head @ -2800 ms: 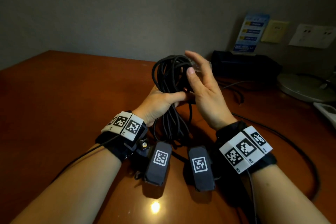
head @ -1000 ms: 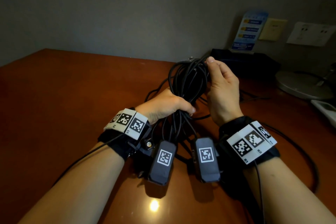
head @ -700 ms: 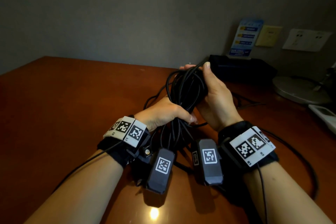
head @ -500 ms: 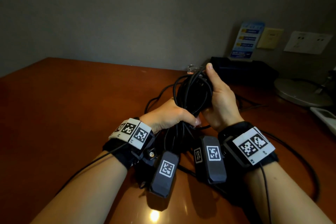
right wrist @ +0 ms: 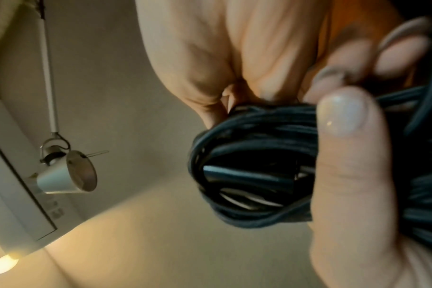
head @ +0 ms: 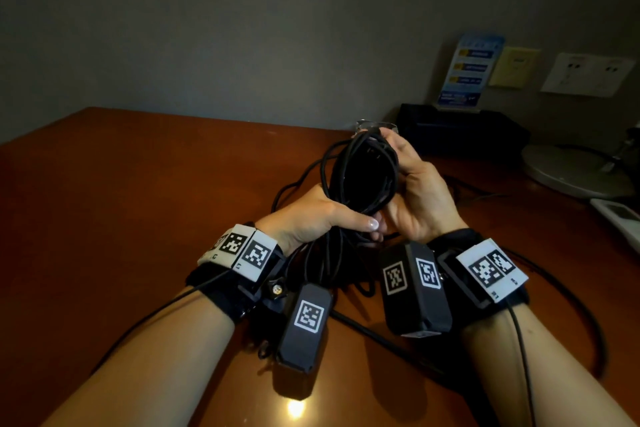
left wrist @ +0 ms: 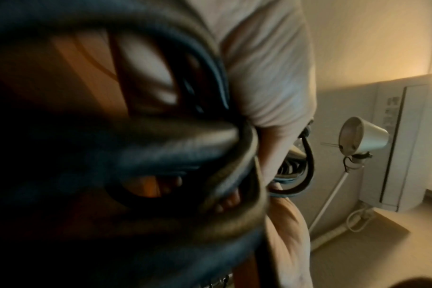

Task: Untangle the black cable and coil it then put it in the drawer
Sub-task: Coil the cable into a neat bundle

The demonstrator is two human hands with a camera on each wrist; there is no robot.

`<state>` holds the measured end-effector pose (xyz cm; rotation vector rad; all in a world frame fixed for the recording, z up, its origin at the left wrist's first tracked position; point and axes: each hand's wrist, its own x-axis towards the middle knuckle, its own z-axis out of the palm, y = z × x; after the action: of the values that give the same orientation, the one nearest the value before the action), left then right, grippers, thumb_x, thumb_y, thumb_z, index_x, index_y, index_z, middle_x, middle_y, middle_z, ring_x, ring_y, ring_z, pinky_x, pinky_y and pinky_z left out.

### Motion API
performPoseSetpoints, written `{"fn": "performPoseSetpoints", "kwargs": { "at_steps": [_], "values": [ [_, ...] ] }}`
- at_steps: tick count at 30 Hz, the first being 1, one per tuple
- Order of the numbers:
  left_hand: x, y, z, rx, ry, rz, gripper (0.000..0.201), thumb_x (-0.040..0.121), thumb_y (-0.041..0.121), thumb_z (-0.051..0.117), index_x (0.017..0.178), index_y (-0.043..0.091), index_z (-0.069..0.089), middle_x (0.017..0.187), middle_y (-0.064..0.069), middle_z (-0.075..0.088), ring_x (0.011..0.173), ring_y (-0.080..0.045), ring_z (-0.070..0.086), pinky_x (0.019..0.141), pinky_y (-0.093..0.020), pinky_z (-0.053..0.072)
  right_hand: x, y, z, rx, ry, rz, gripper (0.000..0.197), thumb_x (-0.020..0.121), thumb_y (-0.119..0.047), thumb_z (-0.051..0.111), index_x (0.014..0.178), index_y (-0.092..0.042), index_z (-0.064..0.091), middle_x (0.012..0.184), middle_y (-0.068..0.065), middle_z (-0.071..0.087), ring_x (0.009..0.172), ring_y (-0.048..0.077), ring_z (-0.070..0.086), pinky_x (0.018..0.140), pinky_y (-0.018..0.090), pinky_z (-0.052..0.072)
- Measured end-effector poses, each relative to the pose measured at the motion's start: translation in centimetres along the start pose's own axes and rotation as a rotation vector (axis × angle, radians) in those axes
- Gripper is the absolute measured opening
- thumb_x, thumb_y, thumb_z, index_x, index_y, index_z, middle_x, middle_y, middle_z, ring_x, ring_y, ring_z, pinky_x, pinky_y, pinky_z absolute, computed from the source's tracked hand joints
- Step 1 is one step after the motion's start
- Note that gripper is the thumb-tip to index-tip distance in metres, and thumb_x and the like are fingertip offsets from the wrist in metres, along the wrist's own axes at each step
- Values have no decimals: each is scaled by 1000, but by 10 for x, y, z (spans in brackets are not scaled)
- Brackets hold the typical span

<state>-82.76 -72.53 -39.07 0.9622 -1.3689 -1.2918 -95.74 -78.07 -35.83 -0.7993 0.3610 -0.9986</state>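
Observation:
The black cable [head: 360,177] is a bunched coil held upright above the brown desk [head: 138,201]. My left hand [head: 311,215] grips the coil round its lower middle, thumb across the front. My right hand [head: 419,194] holds the coil's upper end, fingers curled behind it. In the right wrist view the thumb [right wrist: 345,155] presses on the cable [right wrist: 254,155], and a plug end lies among the loops. Blurred strands of cable [left wrist: 160,152] fill the left wrist view. A loose strand [head: 294,184] trails onto the desk behind. No drawer is in view.
A black box [head: 460,128] with a blue card [head: 467,69] stands at the back right against the wall. A grey round lamp base [head: 575,166] and a white device [head: 620,218] are at the far right. Thin black wires [head: 571,288] lie beside my right arm.
My right hand went from open fingers beside the coil to gripping its top. The bundle has been squeezed tighter and has come down a little towards me.

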Motion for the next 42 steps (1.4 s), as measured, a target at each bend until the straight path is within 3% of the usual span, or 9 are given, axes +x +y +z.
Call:
{"fn": "performPoseSetpoints", "kwargs": {
  "at_steps": [8, 13, 18, 21, 25, 29, 34, 39, 42],
  "values": [
    [-2, -2, -8, -229, -21, -53, 10, 80, 4, 63, 71, 9, 65, 64, -7, 58, 56, -19, 56, 57, -26, 48, 2, 6, 6, -318, 12, -159, 20, 101, -9, 43, 108, -8, 62, 97, 9, 68, 88, 20, 67, 81, 35, 57],
    [5, 4, -15, -507, 107, -35, 13, 80, 18, 64, 68, 15, 61, 53, 3, 46, 45, -9, 44, 47, -16, 38, 0, 16, 4, -538, 150, -53, 17, 101, -8, 45, 104, -6, 62, 85, 8, 70, 70, 15, 69, 61, 27, 55],
    [5, 7, -35, -687, 396, 42, 22, 88, 20, 62, 68, 16, 53, 51, 4, 39, 45, -9, 41, 86, -37, 55, 3, 10, -18, -1353, 129, -145, 25, 94, -36, 55, 84, -21, 72, 85, -5, 74, 92, 17, 66, 88, 37, 50],
    [1, 9, -53, -775, 558, 101, 27, 93, 20, 61, 68, 15, 53, 52, 3, 38, 52, -13, 40, 87, -47, 56, -1, -4, -23, -1557, 175, -92, 30, 87, -49, 52, 85, -27, 73, 92, -6, 72, 103, 21, 60, 99, 43, 41],
    [-8, 12, -78, -868, 726, 181, 27, 93, 22, 61, 71, 14, 49, 48, 6, 41, 50, -12, 55, 86, -39, 57, -4, -22, -35, -1467, 302, -162, 28, 62, -53, 53, 78, -40, 72, 83, -7, 72, 100, 24, 62, 98, 49, 42],
    [-18, 10, -98, -861, 831, 192, 37, 94, 28, 60, 62, 15, 45, 57, 5, 44, 57, -16, 64, 64, -27, 58, -11, -32, -40, -1314, 387, -262, 17, 65, -34, 58, 71, -31, 73, 74, -6, 70, 89, 23, 66, 86, 45, 53],
    [-18, 6, -99, -833, 877, 173, 30, 96, 23, 57, 69, 12, 49, 63, 3, 52, 74, -18, 68, 68, -28, 59, -11, -31, -42, -1183, 421, -415, 17, 74, -36, 59, 81, -40, 75, 83, -9, 73, 91, 17, 68, 89, 50, 52],
    [-10, 1, -97, -783, 989, 162, 27, 96, 13, 57, 71, 8, 49, 85, -7, 65, 73, -9, 68, 59, -20, 53, -10, -31, -46, -1294, 284, -428, 14, 73, -33, 61, 75, -39, 74, 79, -20, 68, 86, 12, 62, 92, 55, 49],
    [-9, 0, -92, -721, 1027, 189, 19, 96, 9, 57, 77, 7, 53, 58, 1, 66, 76, -10, 69, 61, -19, 54, -7, -31, -47, -1349, 149, -414, 12, 70, -28, 62, 67, -31, 74, 72, -26, 64, 85, -4, 52, 94, 44, 44]
  ]
}}
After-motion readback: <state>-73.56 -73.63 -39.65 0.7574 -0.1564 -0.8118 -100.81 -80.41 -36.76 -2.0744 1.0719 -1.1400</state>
